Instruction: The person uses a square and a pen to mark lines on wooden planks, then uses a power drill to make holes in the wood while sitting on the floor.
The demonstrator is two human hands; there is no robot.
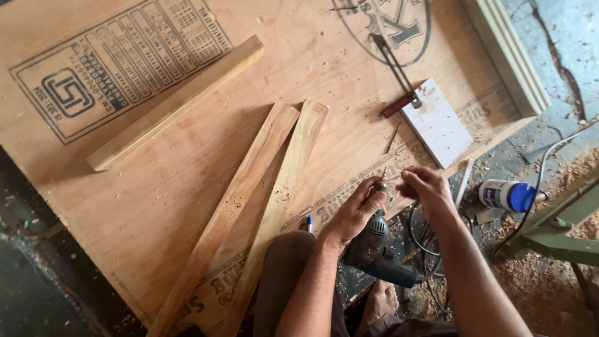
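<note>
pale tan wood strips (pixel 249 206) on a reddish-brown plywood sheet (pixel 156 206) with black print; dark blue-grey drill (pixel 374 249).

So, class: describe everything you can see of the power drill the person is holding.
The power drill is a corded electric one with a dark blue-grey, plastic-looking body. It points up and away from the person, chuck end near the plywood sheet's edge. The left hand grips it just behind the chuck; the right hand's fingers pinch at its tip. A black cable loops beside it.

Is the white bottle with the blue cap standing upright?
No, the white bottle lies on its side on the floor, right of the right hand.
</note>
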